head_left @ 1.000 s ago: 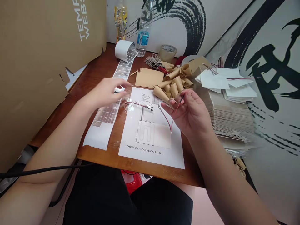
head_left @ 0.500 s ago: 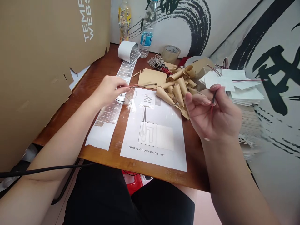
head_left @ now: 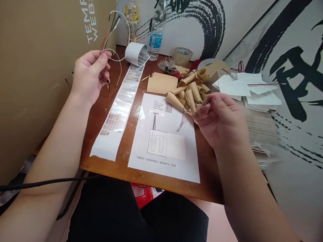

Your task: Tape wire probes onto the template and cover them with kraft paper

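Observation:
My left hand point(head_left: 92, 72) is raised over the table's left side, its fingers pinched on a wire assembly point(head_left: 111, 32). Red, black and white wires stand up from the grip, and thin ends dangle below. Over the right edge of the printed sheet point(head_left: 164, 171), my right hand point(head_left: 220, 117) pinches a short dark wire piece point(head_left: 207, 101); a blurred reddish end seems to hang from it over the sheet. Behind that hand lie rolled brown paper pieces point(head_left: 194, 90). A strip of labels point(head_left: 126, 97) runs between the left arm and the sheet.
At the back stand a water bottle point(head_left: 155, 40), a yellow drink bottle point(head_left: 131, 23) and a tape roll point(head_left: 182, 56). Wire bundles point(head_left: 169, 65) lie by flat brown paper point(head_left: 162, 83). White sheets point(head_left: 259, 85) top a stack at right. A large cardboard panel point(head_left: 50, 67) borders the left.
My left hand has moved left and up from the table, lifting the wire assembly with it. My right hand has turned and shifted slightly left, still pinching its wire piece.

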Action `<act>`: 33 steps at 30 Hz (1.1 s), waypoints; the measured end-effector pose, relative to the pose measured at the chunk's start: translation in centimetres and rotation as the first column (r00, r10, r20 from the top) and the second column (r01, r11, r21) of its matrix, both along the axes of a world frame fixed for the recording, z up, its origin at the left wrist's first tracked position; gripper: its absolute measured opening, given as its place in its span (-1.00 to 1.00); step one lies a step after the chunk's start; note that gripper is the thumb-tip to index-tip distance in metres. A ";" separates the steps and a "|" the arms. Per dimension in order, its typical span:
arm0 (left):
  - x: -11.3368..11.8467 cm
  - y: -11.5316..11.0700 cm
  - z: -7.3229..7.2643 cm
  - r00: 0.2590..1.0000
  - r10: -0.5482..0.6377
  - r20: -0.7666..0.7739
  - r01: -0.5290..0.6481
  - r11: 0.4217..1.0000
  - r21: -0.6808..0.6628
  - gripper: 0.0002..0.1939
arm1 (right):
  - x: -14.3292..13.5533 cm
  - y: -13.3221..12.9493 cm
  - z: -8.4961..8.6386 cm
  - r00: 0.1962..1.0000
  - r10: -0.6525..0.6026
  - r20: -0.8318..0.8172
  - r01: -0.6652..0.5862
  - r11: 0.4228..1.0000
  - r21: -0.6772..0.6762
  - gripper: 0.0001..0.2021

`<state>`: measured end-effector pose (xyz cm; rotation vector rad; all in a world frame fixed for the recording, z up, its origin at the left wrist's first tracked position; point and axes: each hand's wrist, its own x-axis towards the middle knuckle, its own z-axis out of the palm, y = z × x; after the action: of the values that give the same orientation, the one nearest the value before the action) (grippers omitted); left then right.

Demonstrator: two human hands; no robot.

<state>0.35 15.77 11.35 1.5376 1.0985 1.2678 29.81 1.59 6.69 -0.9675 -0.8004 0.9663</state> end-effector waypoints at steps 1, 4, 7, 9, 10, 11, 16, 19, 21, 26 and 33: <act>0.0 -0.1 0.0 0.999 -0.003 -0.039 0.003 1.000 -0.001 -0.81 | -0.1 0.0 -0.1 0.999 0.024 0.037 -0.024 1.000 -0.013 -0.82; 0.2 -0.6 -0.1 0.977 -0.118 -0.178 0.113 0.993 -0.038 -0.82 | -0.5 -0.1 -0.2 0.991 0.097 0.096 -0.095 0.995 -0.017 -0.79; 0.7 -1.2 -0.5 0.929 -0.301 -0.213 0.289 0.953 -0.087 -0.88 | -0.8 0.1 0.1 0.990 0.128 0.054 -0.128 0.992 0.004 -0.67; 1.1 -1.5 -0.8 0.875 -0.403 -0.269 0.376 0.915 -0.146 -0.87 | -0.9 0.1 0.5 0.989 0.148 0.016 -0.148 0.989 0.003 -0.56; 1.3 -1.6 -0.9 0.840 -0.448 -0.307 0.409 0.894 -0.183 -0.85 | -1.0 0.1 0.7 0.986 0.170 0.005 -0.169 0.985 -0.012 -0.51; 1.5 -1.7 -1.0 0.802 -0.488 -0.344 0.438 0.872 -0.218 -0.83 | -1.1 0.0 1.0 0.979 0.205 -0.003 -0.205 0.978 -0.039 -0.48; 2.1 -2.2 -1.3 0.661 -0.645 -0.384 0.575 0.764 -0.293 -0.81 | -2.7 -0.8 2.2 0.912 0.408 0.039 -0.379 0.878 -0.293 -0.57; 2.2 -2.4 -1.2 0.625 -0.677 -0.389 0.607 0.734 -0.305 -0.80 | -3.8 -0.9 2.6 0.890 0.427 0.161 -0.346 0.861 -0.373 -0.64; 2.1 -2.4 -1.1 0.621 -0.677 -0.395 0.609 0.734 -0.302 -0.81 | -4.0 -0.5 3.0 0.890 0.386 0.244 -0.280 0.884 -0.375 -0.59; 1.8 -2.1 -1.1 0.626 -0.667 -0.404 0.599 0.743 -0.299 -0.80 | -3.6 0.7 3.9 0.850 0.403 0.340 -0.254 0.878 -0.406 -0.63; 1.0 -1.4 -0.9 0.702 -0.596 -0.391 0.497 0.802 -0.330 -0.78 | -3.0 2.1 6.5 0.811 0.280 0.513 -0.136 0.944 -0.299 -0.77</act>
<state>1.33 14.40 10.41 1.8836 0.9059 0.3500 26.84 3.68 13.19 -1.4362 -1.3163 1.0044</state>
